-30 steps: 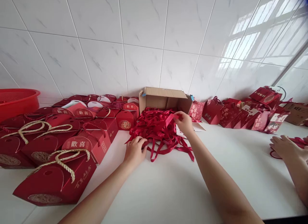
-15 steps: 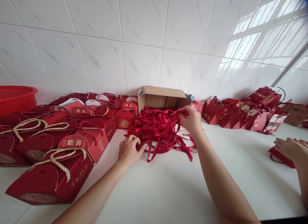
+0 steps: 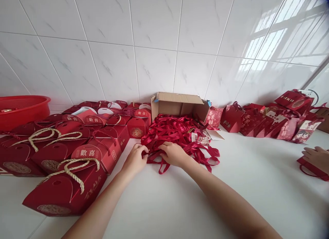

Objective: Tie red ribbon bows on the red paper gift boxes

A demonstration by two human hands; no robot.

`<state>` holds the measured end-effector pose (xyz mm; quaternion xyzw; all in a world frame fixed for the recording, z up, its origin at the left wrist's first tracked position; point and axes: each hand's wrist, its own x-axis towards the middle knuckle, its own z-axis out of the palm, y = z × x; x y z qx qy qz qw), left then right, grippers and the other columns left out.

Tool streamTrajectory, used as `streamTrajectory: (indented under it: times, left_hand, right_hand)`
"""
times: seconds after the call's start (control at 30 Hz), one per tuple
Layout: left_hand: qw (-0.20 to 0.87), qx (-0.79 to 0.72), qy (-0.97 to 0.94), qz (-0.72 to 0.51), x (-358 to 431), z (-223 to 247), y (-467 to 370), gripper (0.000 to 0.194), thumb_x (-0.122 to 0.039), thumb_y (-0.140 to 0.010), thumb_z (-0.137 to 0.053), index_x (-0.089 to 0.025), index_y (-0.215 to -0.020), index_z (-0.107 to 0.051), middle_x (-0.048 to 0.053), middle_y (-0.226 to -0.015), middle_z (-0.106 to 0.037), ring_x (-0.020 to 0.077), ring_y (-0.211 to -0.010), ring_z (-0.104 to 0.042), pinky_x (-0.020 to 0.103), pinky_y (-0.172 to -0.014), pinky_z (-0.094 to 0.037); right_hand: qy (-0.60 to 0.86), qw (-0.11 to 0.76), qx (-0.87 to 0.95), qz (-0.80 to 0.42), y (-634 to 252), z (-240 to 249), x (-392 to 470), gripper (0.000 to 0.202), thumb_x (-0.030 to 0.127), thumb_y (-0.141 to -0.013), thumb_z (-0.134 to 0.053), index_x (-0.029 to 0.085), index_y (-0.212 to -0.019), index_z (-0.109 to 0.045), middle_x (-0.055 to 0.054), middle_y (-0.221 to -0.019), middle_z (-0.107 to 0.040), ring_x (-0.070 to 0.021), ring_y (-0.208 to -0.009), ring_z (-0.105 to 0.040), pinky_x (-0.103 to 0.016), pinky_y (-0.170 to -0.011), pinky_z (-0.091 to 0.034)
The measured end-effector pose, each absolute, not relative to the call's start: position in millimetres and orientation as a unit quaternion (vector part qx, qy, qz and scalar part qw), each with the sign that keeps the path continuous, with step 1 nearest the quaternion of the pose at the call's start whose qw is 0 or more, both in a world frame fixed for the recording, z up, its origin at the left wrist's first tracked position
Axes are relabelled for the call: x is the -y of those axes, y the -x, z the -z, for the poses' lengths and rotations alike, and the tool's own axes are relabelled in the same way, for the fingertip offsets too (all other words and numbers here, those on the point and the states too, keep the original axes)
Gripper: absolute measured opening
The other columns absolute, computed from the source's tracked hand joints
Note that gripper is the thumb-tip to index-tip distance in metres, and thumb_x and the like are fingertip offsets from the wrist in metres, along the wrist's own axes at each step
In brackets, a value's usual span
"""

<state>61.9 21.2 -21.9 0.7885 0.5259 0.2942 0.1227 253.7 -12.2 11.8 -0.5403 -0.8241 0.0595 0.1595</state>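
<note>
The tabletop (image 3: 159,204) offers passage before the ribbons (image 3: 167,127); boxes (image 3: 88,152) block the left.

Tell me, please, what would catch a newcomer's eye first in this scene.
Probably the tangle of red ribbons in the middle, spilling from an open cardboard box, with the left hand and right hand at its near edge. Next might come the red boxes crowded on the left, some with gold rope handles, and the red basin beyond them at the far left.
</note>
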Motion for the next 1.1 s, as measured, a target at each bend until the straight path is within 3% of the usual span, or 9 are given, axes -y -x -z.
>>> streamTrajectory:
  times: [0.1, 0.2, 0.33, 0.47, 0.57, 0.87, 1.0, 1.1]
  left_hand:
    - [0.134, -0.518, -0.796, -0.283, -19, 20, -60, 0.016, -0.014, -0.072, -0.053, -0.020, -0.081, -0.064, 0.006, -0.095, -0.060, 0.0203, -0.083, -0.065, 0.032, -0.079, -0.053]
    - [0.142, -0.514, -0.799, -0.278, -18, 21, -61, 0.016, -0.020, -0.073, -0.056, -0.020, -0.085, -0.065, 0.007, -0.096, -0.061, 0.0206, -0.081, -0.065, 0.033, -0.078, -0.054]
    - [0.146, -0.517, -0.792, -0.288, -21, 24, -63, 0.022, -0.023, -0.072, -0.057, -0.020, -0.093, -0.064, 0.008, -0.097, -0.061, 0.0231, -0.084, -0.065, 0.036, -0.079, -0.053]
    - [0.139, -0.530, -0.782, -0.296, -26, 28, -65, 0.024, -0.023, -0.070, -0.060, -0.022, -0.094, -0.065, 0.009, -0.097, -0.062, 0.0289, -0.099, -0.060, 0.040, -0.085, -0.050]
    - [0.133, -0.532, -0.783, -0.294, -25, 26, -64, 0.019, -0.023, -0.071, -0.059, -0.023, -0.089, -0.065, 0.007, -0.096, -0.061, 0.0264, -0.089, -0.062, 0.036, -0.075, -0.051]
    - [0.142, -0.504, -0.783, -0.336, -24, 18, -59, 0.007, -0.024, -0.074, -0.055, -0.022, -0.070, -0.060, 0.002, -0.080, -0.061, 0.0185, -0.072, -0.062, 0.030, -0.069, -0.051]
    - [0.139, -0.489, -0.772, -0.382, -23, 15, -59, 0.010, -0.028, -0.079, -0.052, -0.022, -0.077, -0.059, 0.004, -0.085, -0.065, 0.0206, -0.082, -0.063, 0.032, -0.076, -0.050]
    - [0.147, -0.474, -0.770, -0.400, -22, 14, -59, 0.011, -0.030, -0.081, -0.050, -0.022, -0.079, -0.058, 0.003, -0.084, -0.067, 0.0199, -0.081, -0.064, 0.031, -0.076, -0.050]
  right_hand:
    - [0.531, 0.147, 0.833, -0.046, -247, 5, 11, 0.034, 0.028, -0.087, -0.053, 0.021, -0.119, -0.062, -0.010, -0.106, -0.066, -0.0245, -0.099, -0.059, -0.035, -0.084, -0.044]
    - [0.524, 0.136, 0.840, -0.033, -245, 9, 12, 0.032, 0.032, -0.086, -0.052, 0.017, -0.111, -0.066, -0.012, -0.103, -0.064, -0.0261, -0.097, -0.057, -0.037, -0.083, -0.043]
    - [0.489, 0.100, 0.866, -0.032, -249, 5, 12, 0.034, 0.025, -0.077, -0.061, 0.020, -0.110, -0.066, -0.009, -0.101, -0.065, -0.0237, -0.093, -0.057, -0.033, -0.080, -0.043]
    - [0.484, 0.090, 0.870, -0.032, -252, 4, 11, 0.031, 0.021, -0.082, -0.053, 0.023, -0.111, -0.066, -0.007, -0.104, -0.066, -0.0222, -0.093, -0.057, -0.031, -0.077, -0.042]
    - [0.487, 0.104, 0.866, -0.034, -253, 4, 12, 0.030, 0.015, -0.083, -0.049, 0.023, -0.104, -0.068, -0.006, -0.101, -0.068, -0.0216, -0.092, -0.058, -0.032, -0.078, -0.041]
    - [0.478, 0.201, 0.853, -0.065, -255, 9, 12, 0.021, 0.009, -0.076, -0.054, 0.018, -0.088, -0.068, -0.009, -0.092, -0.072, -0.0243, -0.091, -0.061, -0.037, -0.084, -0.039]
    - [0.483, 0.310, 0.814, -0.088, -258, -1, 10, 0.019, 0.012, -0.086, -0.048, 0.021, -0.091, -0.064, -0.004, -0.092, -0.073, -0.0195, -0.092, -0.064, -0.041, -0.097, -0.034]
    - [0.485, 0.399, 0.772, -0.098, -266, -14, 9, 0.019, 0.021, -0.093, -0.040, 0.021, -0.095, -0.059, -0.004, -0.096, -0.072, -0.0165, -0.088, -0.065, -0.034, -0.089, -0.043]
